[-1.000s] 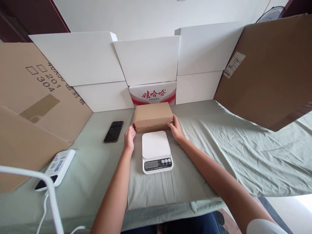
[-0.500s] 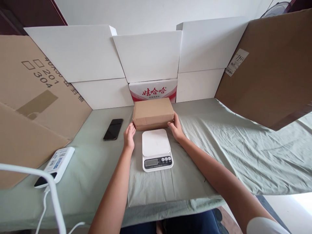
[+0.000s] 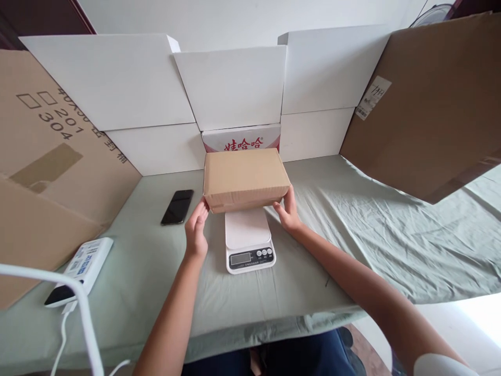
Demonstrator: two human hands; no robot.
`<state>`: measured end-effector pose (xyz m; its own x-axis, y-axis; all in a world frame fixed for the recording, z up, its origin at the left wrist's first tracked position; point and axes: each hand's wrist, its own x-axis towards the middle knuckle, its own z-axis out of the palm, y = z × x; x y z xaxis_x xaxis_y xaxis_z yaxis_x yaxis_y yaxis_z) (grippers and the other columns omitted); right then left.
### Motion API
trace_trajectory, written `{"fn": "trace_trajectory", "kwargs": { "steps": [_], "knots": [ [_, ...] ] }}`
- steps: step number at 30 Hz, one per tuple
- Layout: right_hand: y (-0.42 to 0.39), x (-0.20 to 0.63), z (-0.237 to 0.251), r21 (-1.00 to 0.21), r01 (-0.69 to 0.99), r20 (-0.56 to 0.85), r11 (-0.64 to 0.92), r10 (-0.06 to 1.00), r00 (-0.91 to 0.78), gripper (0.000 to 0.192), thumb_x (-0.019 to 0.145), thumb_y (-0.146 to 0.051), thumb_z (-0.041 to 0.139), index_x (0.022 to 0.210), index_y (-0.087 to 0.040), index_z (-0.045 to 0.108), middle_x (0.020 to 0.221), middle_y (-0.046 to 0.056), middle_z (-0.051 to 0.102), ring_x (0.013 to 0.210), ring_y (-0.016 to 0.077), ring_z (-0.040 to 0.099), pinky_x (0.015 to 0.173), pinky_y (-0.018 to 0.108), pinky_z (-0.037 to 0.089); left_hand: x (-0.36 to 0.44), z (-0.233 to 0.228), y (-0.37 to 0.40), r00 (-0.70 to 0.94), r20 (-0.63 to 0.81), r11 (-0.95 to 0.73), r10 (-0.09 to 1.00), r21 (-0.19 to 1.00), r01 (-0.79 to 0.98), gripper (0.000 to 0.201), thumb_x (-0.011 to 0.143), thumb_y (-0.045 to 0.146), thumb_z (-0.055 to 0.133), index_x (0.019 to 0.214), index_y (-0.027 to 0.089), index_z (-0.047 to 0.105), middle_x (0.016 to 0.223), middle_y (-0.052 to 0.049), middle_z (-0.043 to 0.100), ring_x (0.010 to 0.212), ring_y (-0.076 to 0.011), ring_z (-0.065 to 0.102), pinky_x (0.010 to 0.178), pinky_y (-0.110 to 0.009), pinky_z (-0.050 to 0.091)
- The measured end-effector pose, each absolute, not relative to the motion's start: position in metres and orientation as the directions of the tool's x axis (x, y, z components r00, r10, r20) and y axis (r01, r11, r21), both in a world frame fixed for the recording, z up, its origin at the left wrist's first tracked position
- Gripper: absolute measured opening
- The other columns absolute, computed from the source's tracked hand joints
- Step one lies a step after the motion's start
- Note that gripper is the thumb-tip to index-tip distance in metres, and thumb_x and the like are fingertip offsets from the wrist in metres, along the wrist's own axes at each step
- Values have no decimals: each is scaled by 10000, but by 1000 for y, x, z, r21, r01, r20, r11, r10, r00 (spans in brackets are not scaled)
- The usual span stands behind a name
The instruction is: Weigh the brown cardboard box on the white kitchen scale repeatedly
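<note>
Grip: both bare hands clamp the plain brown rectangular cardboard box (image 3: 245, 178) from its two short ends, lifting it clear of the desk.
Left hand (image 3: 197, 230): fingers pressed against the box's lower left corner, thumb toward the front face.
Right hand (image 3: 290, 211): fingers on the lower right end, palm turned inward.
Box position: held level in the air, above the rear edge of the white digital kitchen scale (image 3: 248, 242); not resting on it as far as can be seen.
Scale: sits on the desk between the two forearms, display and buttons facing the person, platform bare.
Desk (image 3: 364, 230): covered with a wrinkled pale green cloth.
Black smartphone (image 3: 177, 207): lies flat, left of the box, well apart from the left hand.
White power strip (image 3: 80, 263): near the left front edge, cable trailing down.
Backdrop: white folded cardboard panels (image 3: 230, 86) stand behind, with a red-and-white printed carton (image 3: 241, 139) just behind the box; large brown cardboard sheets (image 3: 426, 104) lean on both sides.
</note>
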<state>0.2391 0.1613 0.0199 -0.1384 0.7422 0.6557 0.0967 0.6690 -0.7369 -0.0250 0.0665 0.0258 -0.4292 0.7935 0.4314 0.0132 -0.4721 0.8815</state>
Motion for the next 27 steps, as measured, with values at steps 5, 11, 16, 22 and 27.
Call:
{"fn": "trace_trajectory", "kwargs": {
  "steps": [5, 11, 16, 22, 27],
  "knots": [
    [130, 266, 21, -748, 76, 635, 659, 744, -206, 706, 908, -665, 533, 1509, -332, 368, 1489, 112, 463, 1401, 349, 440, 1181, 560, 379, -23, 26, 24, -402, 385, -404, 831, 914, 38, 752, 823, 662, 634, 1367, 142, 647, 1436, -199, 603, 1398, -381, 501, 1160, -526, 397],
    [94, 280, 18, -800, 58, 558, 598, 776, -295, 705, 938, -599, 530, 1549, -344, 288, 1552, 106, 402, 1464, 332, 383, 1209, 556, 358, -21, 1, -11, -387, 323, -347, 864, 938, 10, 668, 852, 601, 629, 1348, 155, 667, 1395, -197, 636, 1356, -382, 546, 1146, -541, 420],
    [85, 277, 15, -806, 58, 547, 589, 779, -306, 720, 940, -594, 528, 1562, -351, 260, 1576, 93, 378, 1484, 318, 363, 1239, 548, 323, -21, -12, -20, -425, 335, -373, 841, 928, -5, 628, 866, 592, 612, 1321, 166, 684, 1364, -194, 658, 1322, -377, 580, 1127, -559, 436],
    [82, 275, 16, -818, 67, 534, 572, 797, -280, 712, 936, -614, 525, 1550, -363, 266, 1548, 88, 406, 1445, 318, 395, 1199, 560, 365, -21, -15, -22, -440, 322, -368, 838, 930, -20, 623, 861, 580, 625, 1306, 148, 687, 1343, -201, 669, 1300, -376, 598, 1104, -561, 457],
    [80, 276, 18, -811, 71, 539, 580, 790, -292, 696, 940, -621, 519, 1548, -392, 268, 1535, 79, 408, 1415, 321, 401, 1155, 558, 401, -21, -15, -22, -435, 313, -352, 844, 936, -10, 638, 874, 587, 605, 1332, 148, 673, 1366, -199, 654, 1312, -375, 588, 1116, -547, 448]
  ]
}}
